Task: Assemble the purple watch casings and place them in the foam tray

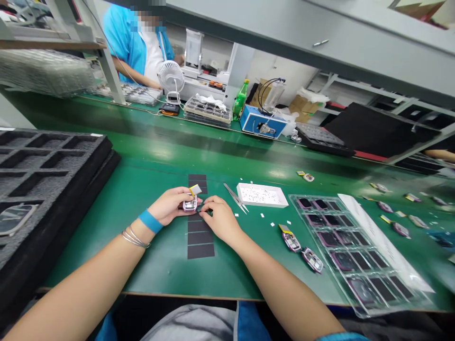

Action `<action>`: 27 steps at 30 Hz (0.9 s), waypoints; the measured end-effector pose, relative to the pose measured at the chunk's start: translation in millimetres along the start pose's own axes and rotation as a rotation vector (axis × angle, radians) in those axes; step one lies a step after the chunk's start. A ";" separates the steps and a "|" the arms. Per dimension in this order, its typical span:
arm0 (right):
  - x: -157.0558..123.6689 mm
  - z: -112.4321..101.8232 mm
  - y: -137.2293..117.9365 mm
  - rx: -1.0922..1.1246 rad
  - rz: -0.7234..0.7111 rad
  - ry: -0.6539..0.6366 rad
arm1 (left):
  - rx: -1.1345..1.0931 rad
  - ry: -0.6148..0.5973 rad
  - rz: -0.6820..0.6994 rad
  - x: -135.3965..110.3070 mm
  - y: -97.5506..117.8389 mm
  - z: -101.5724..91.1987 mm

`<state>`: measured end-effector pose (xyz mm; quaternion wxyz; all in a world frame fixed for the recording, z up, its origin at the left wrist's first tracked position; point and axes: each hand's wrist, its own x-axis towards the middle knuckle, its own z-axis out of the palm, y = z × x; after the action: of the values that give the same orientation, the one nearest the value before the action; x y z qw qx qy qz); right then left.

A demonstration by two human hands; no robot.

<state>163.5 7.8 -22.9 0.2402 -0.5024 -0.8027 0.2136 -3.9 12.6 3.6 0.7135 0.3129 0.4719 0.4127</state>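
The left hand [170, 204] has a clenched grip on a small metal-framed module [190, 204], held between thumb and fingers, with a flat battery with a yellow tab [195, 190] standing up at its far edge. The right hand [221, 220] closes in from the right, its fingertips [205, 212] pressed against the module's near side; anything fine pinched there is too small to tell. Directly beneath both grips, a strip of black rectangular pads [201, 244] lies on the green table [149, 270]. Just right of the right grip are steel tweezers [235, 198], and beyond them a white tray [261, 195] holding tiny scattered pieces. Farther right, two similar modules [291, 241] lie beside a clear blister tray [355, 289] with dark, rounded parts in its compartments. Left of the grips sits a black foam tray [53, 156]. Across the table, a co-worker [137, 49] in a blue jacket stands by a small white fan [171, 76].
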 end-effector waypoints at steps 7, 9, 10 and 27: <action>3.5 4.9 1.6 0.012 0.034 0.014 | -0.024 0.004 -0.019 -0.2 1.1 -1.0; 1.4 6.7 1.6 -0.043 -0.026 0.009 | -0.028 0.009 -0.024 -0.6 1.2 -0.4; -0.5 7.2 1.3 -0.076 -0.061 0.007 | -0.028 0.013 -0.027 -0.7 1.2 -0.1; -12.9 -15.8 -1.5 0.662 0.016 0.203 | 0.116 0.059 -0.003 -5.7 -4.0 16.1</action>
<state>176.9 -2.9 -11.6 0.4673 -0.4219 -0.6579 0.4133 11.1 4.8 8.4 0.6806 0.3409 0.5160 0.3927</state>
